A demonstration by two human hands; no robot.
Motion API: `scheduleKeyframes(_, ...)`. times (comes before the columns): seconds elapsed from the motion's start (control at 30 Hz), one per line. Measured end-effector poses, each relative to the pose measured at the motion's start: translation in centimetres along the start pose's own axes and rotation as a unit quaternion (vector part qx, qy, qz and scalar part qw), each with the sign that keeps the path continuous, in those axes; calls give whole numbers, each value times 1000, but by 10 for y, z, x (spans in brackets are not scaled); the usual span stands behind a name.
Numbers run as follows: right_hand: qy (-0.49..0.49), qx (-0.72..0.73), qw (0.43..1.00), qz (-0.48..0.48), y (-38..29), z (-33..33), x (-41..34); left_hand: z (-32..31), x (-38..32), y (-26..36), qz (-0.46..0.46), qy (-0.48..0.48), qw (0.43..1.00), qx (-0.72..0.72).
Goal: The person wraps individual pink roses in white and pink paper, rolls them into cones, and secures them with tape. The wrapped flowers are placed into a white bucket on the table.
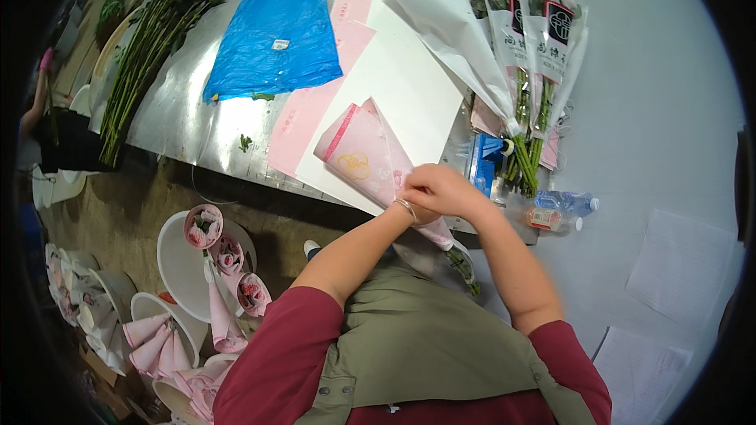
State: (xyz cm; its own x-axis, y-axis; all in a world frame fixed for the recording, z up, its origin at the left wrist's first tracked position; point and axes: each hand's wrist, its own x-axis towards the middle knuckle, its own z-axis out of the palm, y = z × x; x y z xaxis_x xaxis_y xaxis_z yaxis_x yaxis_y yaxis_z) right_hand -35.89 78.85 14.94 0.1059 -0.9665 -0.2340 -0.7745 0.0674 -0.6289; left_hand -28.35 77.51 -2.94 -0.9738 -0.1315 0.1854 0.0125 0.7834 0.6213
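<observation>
A bouquet wrapped in printed pink paper lies slantwise over white and pink wrapping sheets, its green stems poking out of the lower end by the apron. My left hand, with a bracelet at the wrist, lies around the lower part of the wrap, mostly hidden under my right hand. My right hand is bent over the same spot, fingers curled and slightly blurred; whether they pinch the paper cannot be seen. A white paper cone lies beyond, beside sleeved flower bunches.
Long-stemmed flowers and a blue plastic bag lie on the metal table. A blue tape dispenser and plastic bottles are at right. White buckets with wrapped bouquets stand on the floor at left. Another person's arm shows far left.
</observation>
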Motion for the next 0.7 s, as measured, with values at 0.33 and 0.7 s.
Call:
scheduleKeyframes(0.33, -61, -209, 926, 309, 45, 27, 49, -27, 3, 13, 61, -181, 978, 82)
scheduleKeyframes(0.7, 11, 279, 936, 216, 38, 68, 65, 13, -11, 24, 1, -214, 967, 136)
